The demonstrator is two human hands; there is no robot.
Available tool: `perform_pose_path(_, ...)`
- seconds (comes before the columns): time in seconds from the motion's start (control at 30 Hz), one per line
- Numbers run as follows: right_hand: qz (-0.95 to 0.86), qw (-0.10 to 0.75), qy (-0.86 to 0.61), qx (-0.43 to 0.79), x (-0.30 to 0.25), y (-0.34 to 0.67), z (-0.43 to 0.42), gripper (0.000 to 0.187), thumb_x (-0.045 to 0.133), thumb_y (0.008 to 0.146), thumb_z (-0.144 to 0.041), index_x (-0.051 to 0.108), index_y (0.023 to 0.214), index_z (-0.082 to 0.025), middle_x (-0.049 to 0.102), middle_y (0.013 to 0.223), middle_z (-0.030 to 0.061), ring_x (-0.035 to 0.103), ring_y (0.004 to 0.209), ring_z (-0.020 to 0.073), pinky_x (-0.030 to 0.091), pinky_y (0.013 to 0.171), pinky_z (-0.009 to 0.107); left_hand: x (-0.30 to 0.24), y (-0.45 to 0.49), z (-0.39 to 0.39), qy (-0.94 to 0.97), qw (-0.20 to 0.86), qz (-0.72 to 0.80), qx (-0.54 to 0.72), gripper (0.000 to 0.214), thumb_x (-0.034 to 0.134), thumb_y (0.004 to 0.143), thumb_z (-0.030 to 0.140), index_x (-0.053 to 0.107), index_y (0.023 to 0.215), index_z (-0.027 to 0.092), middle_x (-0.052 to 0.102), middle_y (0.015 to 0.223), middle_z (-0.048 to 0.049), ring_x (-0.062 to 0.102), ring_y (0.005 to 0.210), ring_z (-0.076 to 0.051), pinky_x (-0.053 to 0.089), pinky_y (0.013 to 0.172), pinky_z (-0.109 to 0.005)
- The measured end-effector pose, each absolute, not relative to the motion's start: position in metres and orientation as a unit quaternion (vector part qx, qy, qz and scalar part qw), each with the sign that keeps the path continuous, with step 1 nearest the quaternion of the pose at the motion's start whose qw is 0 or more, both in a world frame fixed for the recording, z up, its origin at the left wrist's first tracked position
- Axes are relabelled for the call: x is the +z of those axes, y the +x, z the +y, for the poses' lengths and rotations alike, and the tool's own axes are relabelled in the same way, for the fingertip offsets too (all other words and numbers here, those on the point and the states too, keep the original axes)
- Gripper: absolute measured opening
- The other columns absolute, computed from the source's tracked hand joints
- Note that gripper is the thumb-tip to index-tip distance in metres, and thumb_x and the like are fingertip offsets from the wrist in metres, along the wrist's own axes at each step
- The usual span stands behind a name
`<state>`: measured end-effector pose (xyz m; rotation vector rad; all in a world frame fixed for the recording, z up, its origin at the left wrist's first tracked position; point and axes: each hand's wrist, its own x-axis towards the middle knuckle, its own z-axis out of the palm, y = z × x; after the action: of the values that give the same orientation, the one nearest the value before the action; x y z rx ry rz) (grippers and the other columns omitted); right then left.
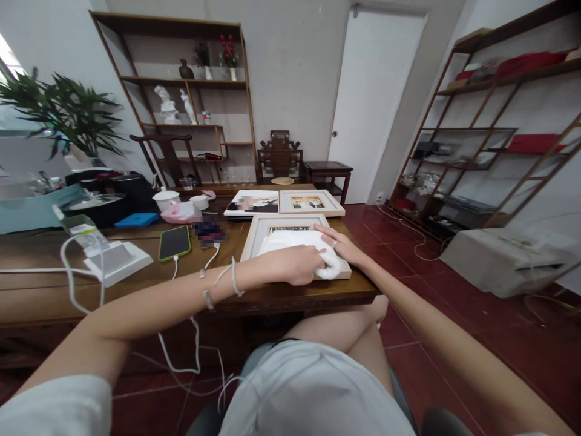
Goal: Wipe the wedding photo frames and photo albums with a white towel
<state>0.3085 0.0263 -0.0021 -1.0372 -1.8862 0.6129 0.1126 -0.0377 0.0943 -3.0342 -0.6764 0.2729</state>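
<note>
Picture frame (290, 221) on the tabletop (233, 243), presumably light, stiff and fragile-faced, is best held by its edges, with soft cloth (284, 240) bunched under the left hand's (303, 264) curled fingers and the right hand's (339, 244) outstretched.

I'm in a room, maybe a home, with a wooden shelf (172, 25), white statues (166, 108), wooden chairs (280, 158) and a leafy plant (75, 112).

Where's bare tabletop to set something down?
Table: a narrow strip between the front photo frame and the blurred item; a small patch between green-cased phone and white stand. Crowded: back left, with blue box, plastic bag and white lidded pot.
</note>
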Motion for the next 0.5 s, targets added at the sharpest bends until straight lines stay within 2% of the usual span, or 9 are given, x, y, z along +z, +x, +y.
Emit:
perform_pose_path(0.13,-0.772,0.419,-0.419,0.229,-0.006,0.313,0.031,0.033,0.047,0.084,-0.028,0.061,0.114,-0.026,0.057,0.125,0.0025,0.047,0.120,0.0208,0.030,0.107,0.041,0.110,0.093,-0.061,-0.972,0.013,-0.212,0.105,0.027,0.042,0.074,0.008,0.062,0.089,0.017,0.063,0.088,-0.0076,0.060,0.077,-0.020,0.044,0.066,-0.028)
perform_pose_path(0.27,-0.778,0.409,-0.418,0.227,-0.008,0.315,0.036,0.041,0.047,0.076,-0.013,0.063,0.110,-0.028,0.059,0.122,-0.0004,0.048,0.119,0.0211,0.030,0.107,0.043,0.109,0.072,-0.050,-0.954,0.023,-0.280,0.107,0.020,0.045,0.074,0.010,0.061,0.083,0.017,0.062,0.084,-0.0074,0.058,0.072,-0.019,0.042,0.060,-0.027)
perform_pose_path(0.37,-0.775,0.407,-0.421,0.239,-0.008,0.315,0.037,0.048,0.047,0.071,-0.009,0.062,0.113,-0.027,0.057,0.125,-0.0003,0.046,0.121,0.0214,0.028,0.107,0.043,0.101,0.063,-0.018,-0.947,0.042,-0.311,0.065,0.021,0.046,0.075,0.010,0.060,0.088,0.016,0.061,0.091,-0.0083,0.057,0.074,-0.019,0.042,0.063,-0.028)
perform_pose_path(0.5,-0.774,0.405,-0.414,0.256,-0.007,0.315,0.036,0.051,0.049,0.068,-0.009,0.059,0.116,-0.027,0.055,0.127,0.0001,0.044,0.122,0.0220,0.027,0.108,0.043,0.104,0.076,0.022,-0.915,0.109,-0.389,-0.015,0.033,0.043,0.076,0.004,0.056,0.105,0.012,0.056,0.111,-0.0144,0.055,0.090,-0.023,0.043,0.075,-0.032)
